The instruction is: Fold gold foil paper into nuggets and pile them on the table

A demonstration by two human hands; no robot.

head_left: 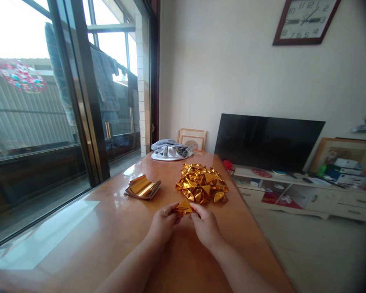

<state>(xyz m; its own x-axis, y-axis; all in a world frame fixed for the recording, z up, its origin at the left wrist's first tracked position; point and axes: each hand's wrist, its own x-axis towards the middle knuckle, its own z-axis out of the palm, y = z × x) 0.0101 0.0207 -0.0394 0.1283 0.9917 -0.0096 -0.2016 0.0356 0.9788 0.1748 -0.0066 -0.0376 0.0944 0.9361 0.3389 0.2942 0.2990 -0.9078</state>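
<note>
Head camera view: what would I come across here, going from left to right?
Sticker → foil stack → left hand → held foil → right hand → TV → framed picture.

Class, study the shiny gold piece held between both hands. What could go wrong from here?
1. The left hand and right hand pinch opposite ends of the gold piece; pulling too hard might tear it.
2. The gold heap lies near the table's right edge, so a nudge might send pieces to the floor.
</note>
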